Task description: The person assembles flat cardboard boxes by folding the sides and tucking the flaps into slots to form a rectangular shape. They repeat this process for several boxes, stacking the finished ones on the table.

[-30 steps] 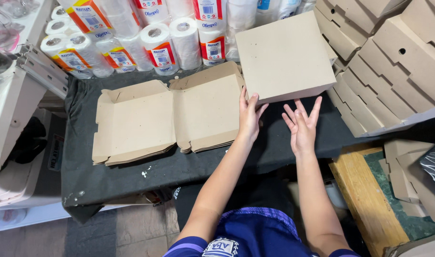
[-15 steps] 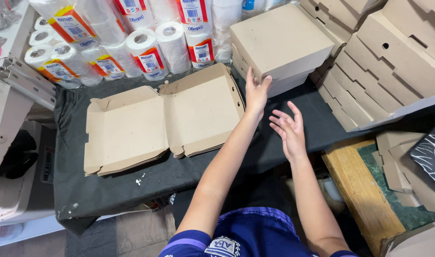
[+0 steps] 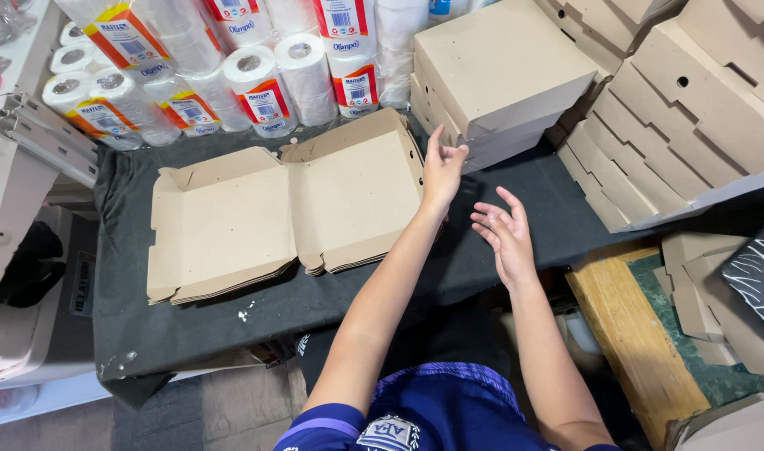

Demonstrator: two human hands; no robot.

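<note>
**Hands at the folded box stack**

Before me, the black-covered table (image 3: 190, 326) holds a pile of flat unfolded cardboard boxes (image 3: 290, 209). Just right of it stand the closed boxes (image 3: 499, 67) (two stacked). My left hand (image 3: 440, 167) touches their near corner, fingers loosely spread, gripping nothing. My right hand (image 3: 505, 234) hovers open, empty, nearby.

Left hand (image 3: 440, 171) raised, fingertips at front edge of the folded cardboard boxes (image 3: 499, 71) stacked on the black table cover (image 3: 198, 326). Right hand (image 3: 505, 234) open, empty, just beside, touching nothing. Flat unfolded boxes (image 3: 282, 209) lie left of the hands. Wrapped paper rolls (image 3: 257, 83) behind; more boxes (image 3: 683, 117) stacked right.
</note>
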